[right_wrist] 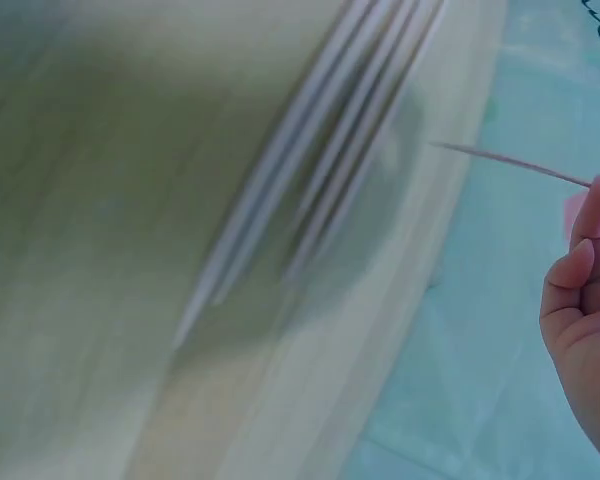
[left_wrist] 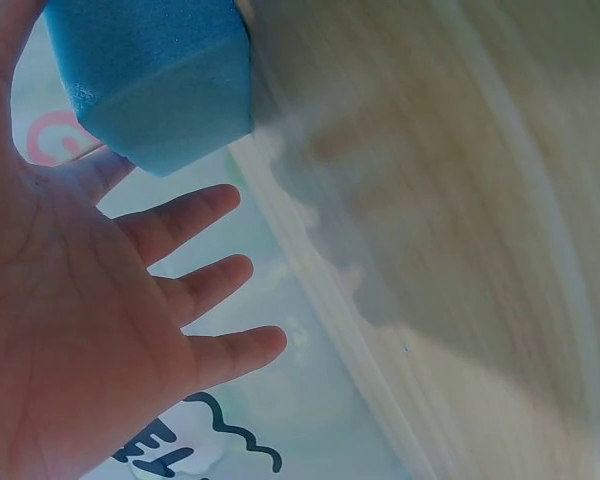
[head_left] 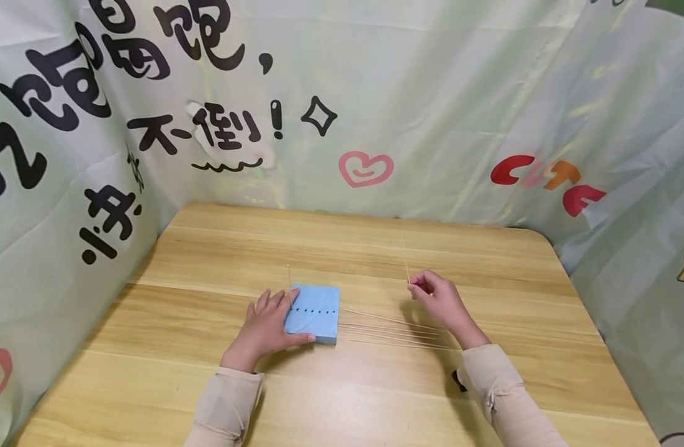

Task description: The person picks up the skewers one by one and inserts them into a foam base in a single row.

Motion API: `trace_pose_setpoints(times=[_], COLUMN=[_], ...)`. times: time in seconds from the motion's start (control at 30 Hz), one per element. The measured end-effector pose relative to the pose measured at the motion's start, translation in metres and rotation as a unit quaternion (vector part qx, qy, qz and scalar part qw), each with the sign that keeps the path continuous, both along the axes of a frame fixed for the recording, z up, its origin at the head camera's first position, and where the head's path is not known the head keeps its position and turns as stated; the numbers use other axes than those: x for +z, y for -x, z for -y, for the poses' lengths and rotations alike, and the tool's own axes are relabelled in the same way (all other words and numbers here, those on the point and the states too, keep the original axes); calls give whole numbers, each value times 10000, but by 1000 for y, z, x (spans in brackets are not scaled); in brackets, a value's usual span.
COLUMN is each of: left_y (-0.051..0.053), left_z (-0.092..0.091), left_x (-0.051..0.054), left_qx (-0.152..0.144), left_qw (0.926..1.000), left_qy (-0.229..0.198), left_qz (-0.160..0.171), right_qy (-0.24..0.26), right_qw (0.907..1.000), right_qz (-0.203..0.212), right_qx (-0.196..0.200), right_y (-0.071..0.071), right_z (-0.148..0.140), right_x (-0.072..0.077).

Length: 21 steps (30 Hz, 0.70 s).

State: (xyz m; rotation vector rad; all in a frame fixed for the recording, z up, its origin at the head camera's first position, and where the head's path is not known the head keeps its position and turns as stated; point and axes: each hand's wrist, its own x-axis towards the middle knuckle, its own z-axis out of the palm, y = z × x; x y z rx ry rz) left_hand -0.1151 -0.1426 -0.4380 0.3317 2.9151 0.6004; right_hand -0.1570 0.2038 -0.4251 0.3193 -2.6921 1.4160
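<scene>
A blue foam block (head_left: 314, 320) with a row of several dark holes lies on the table. My left hand (head_left: 261, 329) holds it by the left side, thumb at the front and index finger toward the back; the other fingers spread out straight in the left wrist view. One thin stick (head_left: 289, 279) stands upright at the row's left end. Off to the right, my right hand (head_left: 444, 303) pinches another thin wooden stick (right_wrist: 520, 163) between thumb and fingertips, raised above the table and apart from the block.
Several thin sticks (head_left: 391, 320) lie side by side between the block and my right forearm. A small black object (head_left: 459, 380) shows partly beside the right sleeve. Printed cloth (head_left: 442, 112) hangs round the back and sides of the wooden table (head_left: 152, 366).
</scene>
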Motion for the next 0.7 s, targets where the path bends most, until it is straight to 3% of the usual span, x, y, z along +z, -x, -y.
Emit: trace_pose_setpoints(times=[0.53,0.7], left_y=[-2,-1], left_z=[1,0], left_x=[0,0], left_qx=[43,62], left_qw=[10000,10000], left_qy=[-14,-17], left_qz=[36,72], right_qy=[344,322], right_qw=[9982,9981], right_qz=[-270,-211], right_qx=[408,487], right_y=[-1,-10], right_z=[30,46], right_x=[28,49])
